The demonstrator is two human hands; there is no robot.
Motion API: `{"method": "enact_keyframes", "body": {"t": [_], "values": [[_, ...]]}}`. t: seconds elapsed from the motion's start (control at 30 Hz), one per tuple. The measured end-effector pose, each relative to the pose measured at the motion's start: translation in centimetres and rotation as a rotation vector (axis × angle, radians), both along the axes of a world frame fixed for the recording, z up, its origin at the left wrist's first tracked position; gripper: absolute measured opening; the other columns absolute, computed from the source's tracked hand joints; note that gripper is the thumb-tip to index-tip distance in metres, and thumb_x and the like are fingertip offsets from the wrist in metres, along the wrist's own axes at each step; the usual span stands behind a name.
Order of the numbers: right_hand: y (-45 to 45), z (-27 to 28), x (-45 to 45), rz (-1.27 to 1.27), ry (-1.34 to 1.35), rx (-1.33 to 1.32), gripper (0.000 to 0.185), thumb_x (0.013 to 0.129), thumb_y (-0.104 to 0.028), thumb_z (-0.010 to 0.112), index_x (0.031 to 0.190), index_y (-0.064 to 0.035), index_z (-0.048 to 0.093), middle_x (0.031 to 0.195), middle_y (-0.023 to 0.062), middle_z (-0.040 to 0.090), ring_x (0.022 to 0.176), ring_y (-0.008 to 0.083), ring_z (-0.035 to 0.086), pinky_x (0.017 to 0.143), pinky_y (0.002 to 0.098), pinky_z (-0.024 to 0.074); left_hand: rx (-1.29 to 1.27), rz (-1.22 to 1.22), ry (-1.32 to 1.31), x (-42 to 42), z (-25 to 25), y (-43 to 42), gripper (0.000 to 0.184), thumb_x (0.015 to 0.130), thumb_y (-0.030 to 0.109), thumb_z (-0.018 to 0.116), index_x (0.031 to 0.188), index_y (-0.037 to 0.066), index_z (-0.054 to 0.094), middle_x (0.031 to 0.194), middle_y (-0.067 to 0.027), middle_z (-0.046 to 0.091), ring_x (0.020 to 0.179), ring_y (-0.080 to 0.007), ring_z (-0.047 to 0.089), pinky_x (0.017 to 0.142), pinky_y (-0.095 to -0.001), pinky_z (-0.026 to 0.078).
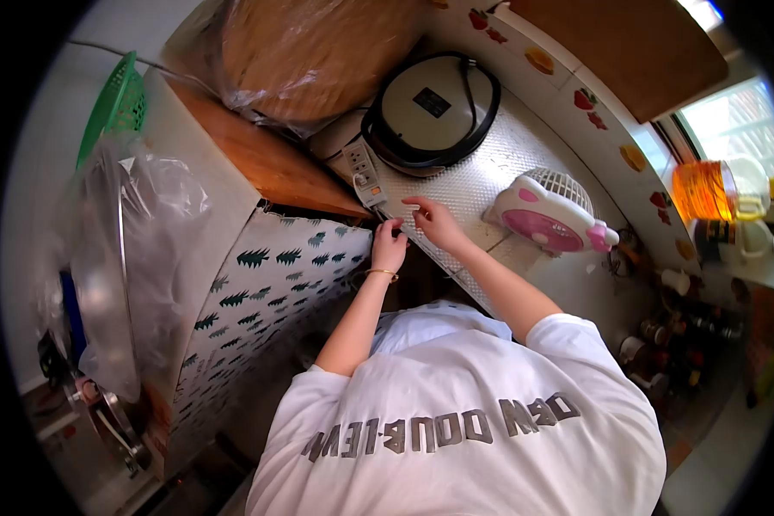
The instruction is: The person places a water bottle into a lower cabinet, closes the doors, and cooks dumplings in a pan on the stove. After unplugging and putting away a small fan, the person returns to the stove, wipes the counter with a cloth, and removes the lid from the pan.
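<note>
My left hand (389,248), with a thin gold bracelet at the wrist, is at the edge between the patterned cloth cover (262,284) and the foil-lined counter (464,193). Its fingers are curled together. Whatever they may hold is too small to make out. Just to the right, my right hand (439,226) hovers over the counter edge, index finger stretched out and nothing visible in it. Beyond both hands lies a white power strip (364,175) with a lit orange switch and a plug in it. Dark cords run from its near end towards my fingers.
A round electric appliance (430,112) with a black rim stands behind the strip. To the right is a pink and white fan (546,213). A wooden board in plastic (318,56), a green basket (116,103) and several bottles, including an orange one (703,191), surround the space.
</note>
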State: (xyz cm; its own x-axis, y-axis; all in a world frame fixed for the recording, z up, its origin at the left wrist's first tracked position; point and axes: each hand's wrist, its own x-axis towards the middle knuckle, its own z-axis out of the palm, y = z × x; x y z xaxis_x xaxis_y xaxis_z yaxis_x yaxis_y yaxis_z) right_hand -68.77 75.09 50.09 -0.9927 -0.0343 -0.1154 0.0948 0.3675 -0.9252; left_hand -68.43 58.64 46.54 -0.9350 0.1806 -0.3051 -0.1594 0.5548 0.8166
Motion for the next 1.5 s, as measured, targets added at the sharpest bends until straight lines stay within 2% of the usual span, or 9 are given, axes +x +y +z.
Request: {"method": "enact_keyframes", "body": {"t": [0.03,0.13,0.27,0.37,0.57,0.73,0.97,1.3,1.5], "values": [[-0.5,-0.8,-1.2,0.066,0.146,0.286,0.043,0.090,-0.010,0.053,0.132,-0.0190,0.054,0.079,0.0117,0.061,0.069,0.0289,0.062,0.059,0.0393,0.0483,-0.141,-0.008,0.119,-0.1,-1.2,-0.3,0.035,0.086,0.007,0.054,0.121,0.003,0.053,0.120,-0.0131,0.055,0.075,-0.0212,0.066,0.072,-0.0320,0.052],[-1.5,-0.8,-3.4,0.212,-0.046,0.468,0.054,0.086,-0.010,0.052,0.138,-0.0273,0.047,0.094,0.0173,0.061,0.085,0.0392,0.062,0.072,0.0466,0.0504,-0.242,0.024,0.090,0.2,-2.1,-0.3,0.043,0.083,0.007,0.055,0.125,0.001,0.051,0.127,-0.0183,0.048,0.085,-0.0292,0.065,0.081,-0.0362,0.051],[-2.6,-0.8,-5.5,0.392,-0.068,0.639,0.059,0.086,-0.013,0.054,0.141,-0.0288,0.040,0.103,0.0173,0.059,0.086,0.0377,0.064,0.073,0.0453,0.0522,-0.350,0.012,0.138,0.7,-1.0,0.0,0.052,0.080,0.009,0.056,0.130,0.000,0.046,0.133,-0.0202,0.045,0.107,-0.0380,0.056,0.089,-0.0418,0.049],[-3.4,-1.6,-7.1,0.362,-0.043,0.592,0.053,0.084,-0.014,0.056,0.135,-0.0207,0.045,0.105,0.0191,0.060,0.086,0.0393,0.064,0.073,0.0466,0.0517,-0.382,0.023,-0.005,-0.3,1.5,1.3,0.060,0.080,0.010,0.057,0.136,0.002,0.038,0.143,-0.0192,0.037,0.111,-0.0397,0.055,0.090,-0.0443,0.049],[-5.3,-4.2,-11.7,0.264,0.058,0.443,0.040,0.080,-0.011,0.059,0.119,-0.0033,0.050,0.105,0.0215,0.061,0.088,0.0422,0.062,0.075,0.0498,0.0496,-0.563,-0.020,-0.066,-3.9,1.4,3.0,0.081,0.080,0.016,0.060,0.147,0.004,0.017,0.150,-0.0249,0.025,0.087,-0.0420,0.065,0.072,-0.0497,0.054],[-5.7,-4.6,-12.7,0.225,0.106,0.423,0.030,0.081,-0.012,0.059,0.109,-0.0037,0.054,0.101,0.0204,0.062,0.088,0.0417,0.062,0.076,0.0490,0.0494,-0.667,-0.094,-0.136,-6.6,-1.3,2.7,0.085,0.082,0.021,0.059,0.149,0.004,0.011,0.146,-0.0327,0.027,0.087,-0.0391,0.066,0.071,-0.0482,0.054],[-4.6,-6.0,-10.4,0.196,0.098,0.367,0.029,0.085,-0.023,0.062,0.108,-0.0065,0.054,0.095,0.0226,0.064,0.084,0.0436,0.062,0.073,0.0499,0.0496,-0.686,-0.030,-0.204,-6.0,0.8,3.3,0.088,0.081,0.019,0.057,0.150,0.005,0.005,0.154,-0.0289,0.007,0.088,-0.0387,0.066,0.073,-0.0473,0.054],[-4.0,-5.7,-10.3,0.216,-0.050,0.374,0.031,0.087,-0.023,0.059,0.111,-0.0059,0.051,0.096,0.0248,0.065,0.086,0.0431,0.063,0.074,0.0502,0.0496,-0.807,-0.064,-0.080,-6.4,-1.8,3.1,0.067,0.090,0.012,0.045,0.148,0.002,0.014,0.151,-0.0300,0.016,0.079,-0.0334,0.069,0.066,-0.0418,0.057],[-4.2,-4.5,-10.6,0.190,0.022,0.316,0.030,0.086,-0.018,0.059,0.111,-0.0050,0.051,0.094,0.0250,0.065,0.085,0.0444,0.062,0.073,0.0509,0.0486,-0.703,-0.037,-0.143,-5.7,-0.8,3.7,0.086,0.085,0.019,0.052,0.150,0.003,-0.002,0.150,-0.0363,0.009,0.086,-0.0367,0.068,0.071,-0.0435,0.055]]}}
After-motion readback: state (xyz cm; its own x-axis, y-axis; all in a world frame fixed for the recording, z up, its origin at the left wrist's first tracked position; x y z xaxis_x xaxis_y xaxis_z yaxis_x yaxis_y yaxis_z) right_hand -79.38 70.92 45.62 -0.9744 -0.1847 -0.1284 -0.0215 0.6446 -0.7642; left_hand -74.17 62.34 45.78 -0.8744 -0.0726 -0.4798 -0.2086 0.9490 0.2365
